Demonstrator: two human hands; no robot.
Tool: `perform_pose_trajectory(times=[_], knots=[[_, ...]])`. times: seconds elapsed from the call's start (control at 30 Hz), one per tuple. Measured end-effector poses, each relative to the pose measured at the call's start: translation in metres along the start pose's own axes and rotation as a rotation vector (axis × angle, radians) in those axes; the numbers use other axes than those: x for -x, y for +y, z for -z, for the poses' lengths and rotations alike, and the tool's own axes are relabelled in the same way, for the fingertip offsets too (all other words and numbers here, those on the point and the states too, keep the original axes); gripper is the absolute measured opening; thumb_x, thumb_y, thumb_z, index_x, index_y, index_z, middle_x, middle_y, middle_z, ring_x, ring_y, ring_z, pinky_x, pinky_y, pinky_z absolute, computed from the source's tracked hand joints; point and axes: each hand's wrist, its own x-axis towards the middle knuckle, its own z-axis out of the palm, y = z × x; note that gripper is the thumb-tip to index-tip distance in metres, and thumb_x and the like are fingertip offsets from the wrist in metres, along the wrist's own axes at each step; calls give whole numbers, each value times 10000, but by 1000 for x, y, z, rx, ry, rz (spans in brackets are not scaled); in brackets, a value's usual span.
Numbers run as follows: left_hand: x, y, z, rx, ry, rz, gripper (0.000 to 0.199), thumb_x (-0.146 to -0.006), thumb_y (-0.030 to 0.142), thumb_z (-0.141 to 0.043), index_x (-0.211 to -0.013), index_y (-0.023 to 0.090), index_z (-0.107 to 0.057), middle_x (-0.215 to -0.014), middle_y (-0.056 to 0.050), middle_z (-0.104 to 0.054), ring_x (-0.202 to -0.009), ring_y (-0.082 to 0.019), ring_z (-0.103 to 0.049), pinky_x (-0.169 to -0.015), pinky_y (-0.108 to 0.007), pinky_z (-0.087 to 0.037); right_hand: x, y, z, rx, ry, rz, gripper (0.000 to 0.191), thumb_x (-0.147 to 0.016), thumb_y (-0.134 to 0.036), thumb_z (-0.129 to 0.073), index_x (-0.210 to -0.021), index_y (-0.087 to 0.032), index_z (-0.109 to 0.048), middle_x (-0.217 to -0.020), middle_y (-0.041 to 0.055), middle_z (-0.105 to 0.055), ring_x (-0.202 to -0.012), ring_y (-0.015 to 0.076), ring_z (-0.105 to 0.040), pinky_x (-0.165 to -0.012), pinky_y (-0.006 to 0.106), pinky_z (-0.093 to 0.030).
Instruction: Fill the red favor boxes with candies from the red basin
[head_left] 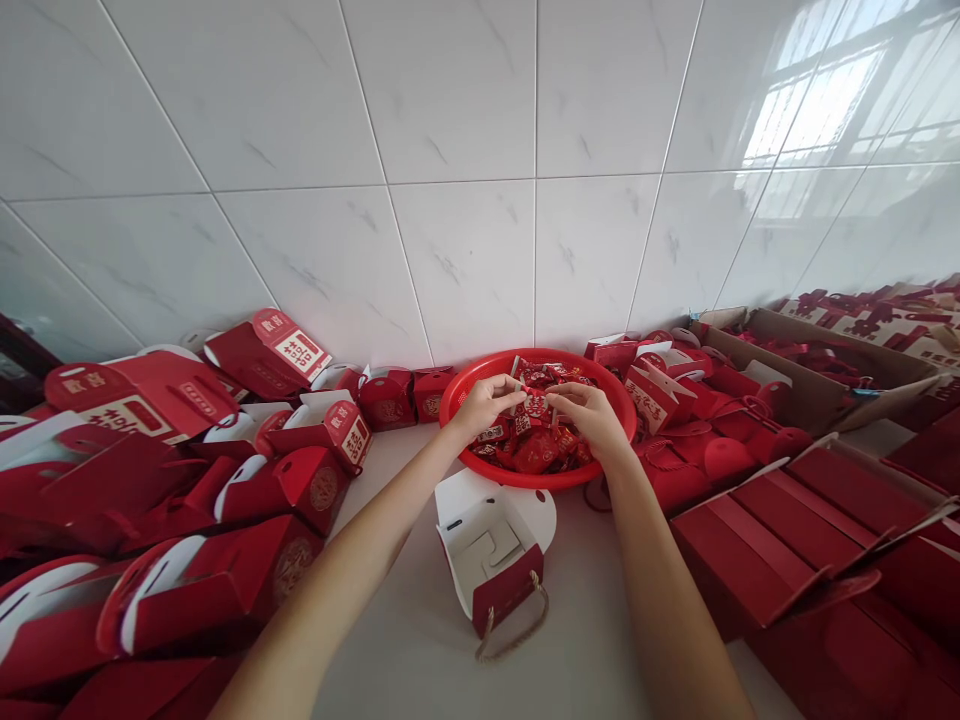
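Observation:
Above a red plastic basket (628,400), my left hand (486,404) and my right hand (588,414) pinch a small red wrapped candy (535,403) between them, one at each end. Beneath it the basket holds many more red-wrapped candies (536,455). Just in front of the basket, between my forearms, an open red gift box (508,590) shows its white inside, with no candy visible in it. Its twisted rope handle (517,645) hangs toward me.
Rows of red gift boxes (315,480) crowd the left side. More red boxes (795,510) and a brown cardboard carton (810,365) with red items fill the right. A tiled wall (465,260) stands behind the white tabletop (420,650).

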Motion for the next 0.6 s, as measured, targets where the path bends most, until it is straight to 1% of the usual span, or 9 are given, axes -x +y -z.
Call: perform_pose_trajectory(times=[0.07,0.13,0.23,0.3,0.37,0.47,0.5,0.53,0.6], knots=[[-1,-1,-1,-28,-14,1,317,-646,467,-739,-788,197,-652,-725,16,-628,-705,-159,-571,-710,-309,-463,0,1,1,2,-4,7,272,-559,-370,-793,-749,-186,-728,-643,22,-691,-638,180,-620,-617,300,-490],[-3,-2,-1,-64,-9,8,271,-653,438,-721,-758,197,-657,-701,18,-627,-684,-158,-571,-695,-304,-465,0,2,1,5,1,6,290,-551,-389,-804,-738,-187,-715,-609,14,-669,-596,171,-601,-596,301,-477],[-5,-7,5,-146,67,42,179,-709,366,-625,-629,205,-619,-628,13,-607,-646,-166,-565,-669,-310,-455,-2,6,2,20,23,-8,281,-577,-397,-783,-746,-186,-711,-652,28,-688,-625,177,-626,-618,306,-489],[-6,-13,9,-212,129,80,216,-734,320,-555,-551,210,-582,-591,-3,-607,-626,-180,-567,-643,-319,-448,-3,8,1,44,45,-17,254,-576,-361,-776,-751,-187,-713,-697,37,-704,-677,186,-646,-641,303,-493],[-8,-19,12,-283,153,116,213,-723,283,-547,-525,212,-578,-598,-22,-640,-632,-198,-590,-631,-324,-451,-4,10,1,77,59,-20,226,-565,-316,-774,-745,-191,-722,-715,36,-711,-700,187,-644,-639,294,-484],[-9,-26,9,-390,120,116,32,-645,231,-642,-617,223,-656,-700,-30,-714,-724,-227,-641,-686,-320,-469,-4,12,0,116,57,-24,199,-568,-293,-765,-738,-194,-731,-712,28,-715,-667,177,-625,-601,282,-466],[-9,-27,7,-421,95,100,60,-613,218,-681,-671,232,-685,-756,-29,-736,-777,-238,-655,-717,-315,-473,-4,13,0,123,57,-25,195,-572,-293,-761,-737,-194,-729,-705,24,-714,-649,172,-617,-588,278,-460],[-10,-28,6,-448,65,83,142,-584,211,-718,-723,241,-709,-810,-28,-752,-829,-250,-665,-746,-310,-476,-5,13,1,129,57,-26,191,-576,-294,-757,-736,-194,-726,-695,20,-711,-631,167,-609,-577,274,-453],[-10,-29,3,-493,-5,56,226,-550,225,-774,-771,252,-734,-872,-30,-766,-896,-271,-676,-786,-306,-481,-5,13,1,139,56,-30,184,-583,-297,-749,-732,-195,-716,-671,11,-702,-599,157,-590,-560,270,-438]])
